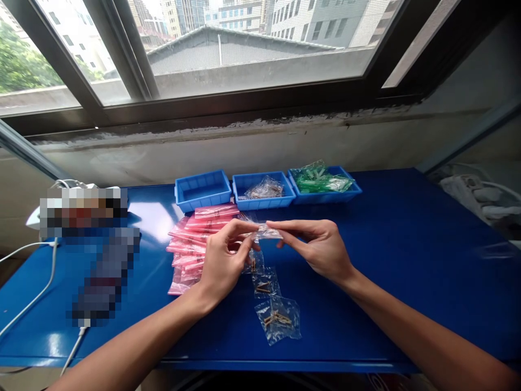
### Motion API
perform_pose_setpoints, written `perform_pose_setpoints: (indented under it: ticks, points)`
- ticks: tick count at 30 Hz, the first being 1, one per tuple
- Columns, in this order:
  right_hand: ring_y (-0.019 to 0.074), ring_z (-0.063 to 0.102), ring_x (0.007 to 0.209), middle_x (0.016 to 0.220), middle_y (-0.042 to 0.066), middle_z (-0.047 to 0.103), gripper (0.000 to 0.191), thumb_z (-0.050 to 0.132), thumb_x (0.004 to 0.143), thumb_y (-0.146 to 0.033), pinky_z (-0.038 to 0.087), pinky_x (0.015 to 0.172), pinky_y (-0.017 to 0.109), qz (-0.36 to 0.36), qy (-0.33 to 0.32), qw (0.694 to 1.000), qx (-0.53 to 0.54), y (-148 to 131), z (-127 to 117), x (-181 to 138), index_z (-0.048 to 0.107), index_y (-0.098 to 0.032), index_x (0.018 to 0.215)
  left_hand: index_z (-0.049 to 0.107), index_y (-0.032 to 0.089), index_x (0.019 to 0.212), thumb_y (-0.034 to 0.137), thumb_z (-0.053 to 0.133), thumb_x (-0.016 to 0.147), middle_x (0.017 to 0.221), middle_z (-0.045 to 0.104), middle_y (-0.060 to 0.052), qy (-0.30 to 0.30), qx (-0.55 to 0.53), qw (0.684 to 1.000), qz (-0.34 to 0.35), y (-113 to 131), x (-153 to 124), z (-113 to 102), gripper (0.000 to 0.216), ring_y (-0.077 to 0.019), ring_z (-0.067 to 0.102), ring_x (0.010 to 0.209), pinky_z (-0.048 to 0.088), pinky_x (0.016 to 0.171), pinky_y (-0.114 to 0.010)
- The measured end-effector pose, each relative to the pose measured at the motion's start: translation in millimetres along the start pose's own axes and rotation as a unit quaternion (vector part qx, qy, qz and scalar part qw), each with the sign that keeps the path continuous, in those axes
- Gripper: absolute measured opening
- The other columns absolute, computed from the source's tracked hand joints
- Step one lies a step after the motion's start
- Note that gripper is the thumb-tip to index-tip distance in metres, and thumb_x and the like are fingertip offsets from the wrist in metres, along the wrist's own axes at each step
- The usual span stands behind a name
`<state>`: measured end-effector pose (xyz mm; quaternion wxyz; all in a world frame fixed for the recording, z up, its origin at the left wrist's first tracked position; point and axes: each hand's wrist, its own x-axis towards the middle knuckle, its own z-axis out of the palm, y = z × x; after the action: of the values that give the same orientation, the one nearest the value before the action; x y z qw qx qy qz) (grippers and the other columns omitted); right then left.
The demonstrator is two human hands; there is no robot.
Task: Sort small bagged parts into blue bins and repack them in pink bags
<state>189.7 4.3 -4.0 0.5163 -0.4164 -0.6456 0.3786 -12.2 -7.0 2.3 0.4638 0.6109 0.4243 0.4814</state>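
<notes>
Between my two hands, above the middle of the table, is a small clear plastic bag (268,232). My left hand (223,260) pinches its left end between thumb and fingers. At the other end, the thumb and index finger of my right hand (319,247) grip the bag. What the bag contains is too small to make out. Below lie several clear bags with thin brass-coloured pieces inside, among them the nearest bag (280,320) and a smaller bag (265,283). Pink plastic bags (189,247) lie overlapped beside my left hand, which partly covers them.
Three blue trays stand at the back: the left tray (203,203) holds nothing visible, the middle tray (264,203) clear bags, the right tray (325,198) green bags (319,179). A blurred dark object (108,271) with a white cable (75,347) lies left on the blue table (407,271).
</notes>
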Motion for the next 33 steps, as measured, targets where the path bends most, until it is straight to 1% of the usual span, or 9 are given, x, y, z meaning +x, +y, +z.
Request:
perform_pose_setpoints:
  ticks: [4, 8, 13, 17, 19, 21, 25, 30, 33]
  points:
    - [0.0254, 0.081, 0.105, 0.112, 0.002, 0.083, 0.026, 0.077, 0.089, -0.015, 0.067, 0.095, 0.035, -0.067, 0.026, 0.997, -0.029, 0, 2, -1, 0.085, -0.027, 0.110, 0.072, 0.017, 0.108, 0.016, 0.062, 0.096, 0.107, 0.079, -0.007, 0.016, 0.014, 0.998, 0.057, -2, -2, -1, 0.016, -0.0157, 0.077, 0.081, 0.063, 0.066, -0.023]
    - [0.0264, 0.081, 0.105, 0.115, 0.002, 0.082, 0.029, 0.076, 0.090, -0.014, 0.067, 0.097, 0.038, -0.109, 0.026, 0.992, -0.064, -1, 2, -3, 0.084, -0.027, 0.114, 0.071, 0.017, 0.110, 0.017, 0.062, 0.097, 0.109, 0.080, -0.008, 0.015, 0.007, 0.998, 0.069, -3, -3, -1, 0.016, -0.0184, 0.078, 0.088, 0.064, 0.066, -0.024]
    - [0.0305, 0.080, 0.108, 0.116, 0.003, 0.081, 0.024, 0.075, 0.091, -0.020, 0.067, 0.100, 0.046, -0.087, 0.017, 0.993, -0.084, -7, 1, -3, 0.085, -0.026, 0.111, 0.072, 0.018, 0.110, 0.019, 0.062, 0.097, 0.112, 0.079, -0.009, 0.015, 0.020, 0.999, 0.036, -1, -3, -2, 0.016, -0.0201, 0.077, 0.094, 0.063, 0.071, -0.026]
    - [0.0291, 0.083, 0.092, 0.105, 0.006, 0.085, 0.017, 0.076, 0.090, -0.024, 0.071, 0.082, 0.042, -0.068, 0.005, 0.995, -0.070, -9, -1, -2, 0.086, -0.024, 0.104, 0.072, 0.018, 0.102, 0.025, 0.067, 0.096, 0.101, 0.079, -0.008, 0.015, 0.031, 0.999, 0.025, 2, -2, -2, 0.011, -0.0210, 0.077, 0.092, 0.060, 0.070, -0.026]
    - [0.0237, 0.080, 0.070, 0.085, 0.006, 0.084, 0.010, 0.077, 0.091, -0.027, 0.068, 0.064, 0.034, -0.046, -0.016, 0.997, -0.051, -9, -1, -2, 0.086, -0.022, 0.094, 0.070, 0.018, 0.094, 0.031, 0.068, 0.096, 0.085, 0.077, -0.006, 0.006, 0.020, 1.000, -0.001, 5, -2, -1, 0.014, -0.0179, 0.074, 0.075, 0.056, 0.062, -0.024]
    - [0.0180, 0.072, 0.054, 0.068, 0.004, 0.078, 0.016, 0.075, 0.094, -0.030, 0.062, 0.052, 0.028, -0.010, -0.047, 0.998, -0.033, -9, -1, -1, 0.082, -0.020, 0.084, 0.067, 0.017, 0.089, 0.037, 0.068, 0.096, 0.065, 0.069, -0.001, -0.009, 0.006, 0.999, -0.038, 6, -1, 0, 0.021, -0.0133, 0.065, 0.055, 0.049, 0.052, -0.021]
    - [0.0129, 0.065, 0.048, 0.062, 0.002, 0.071, 0.026, 0.071, 0.097, -0.035, 0.054, 0.047, 0.023, 0.050, -0.093, 0.994, -0.009, -8, -1, 1, 0.076, -0.018, 0.078, 0.065, 0.017, 0.083, 0.041, 0.069, 0.095, 0.049, 0.056, 0.006, -0.018, 0.006, 0.997, -0.078, 8, 1, 0, 0.027, -0.0091, 0.050, 0.041, 0.039, 0.044, -0.019]
    - [0.0115, 0.062, 0.048, 0.061, 0.002, 0.071, 0.026, 0.071, 0.096, -0.036, 0.052, 0.047, 0.021, 0.066, -0.094, 0.993, -0.006, -6, -1, 2, 0.079, -0.016, 0.081, 0.066, 0.017, 0.084, 0.043, 0.070, 0.094, 0.047, 0.055, 0.006, -0.016, 0.008, 0.996, -0.091, 7, 2, -1, 0.028, -0.0089, 0.049, 0.040, 0.037, 0.042, -0.018]
    - [0.0123, 0.062, 0.046, 0.061, 0.001, 0.072, 0.022, 0.073, 0.095, -0.037, 0.052, 0.045, 0.023, 0.067, -0.084, 0.994, -0.002, -2, -1, 0, 0.083, -0.017, 0.098, 0.066, 0.016, 0.086, 0.044, 0.070, 0.094, 0.050, 0.060, 0.004, -0.020, -0.002, 0.995, -0.094, 6, 2, 0, 0.029, -0.0096, 0.051, 0.039, 0.039, 0.041, -0.018]
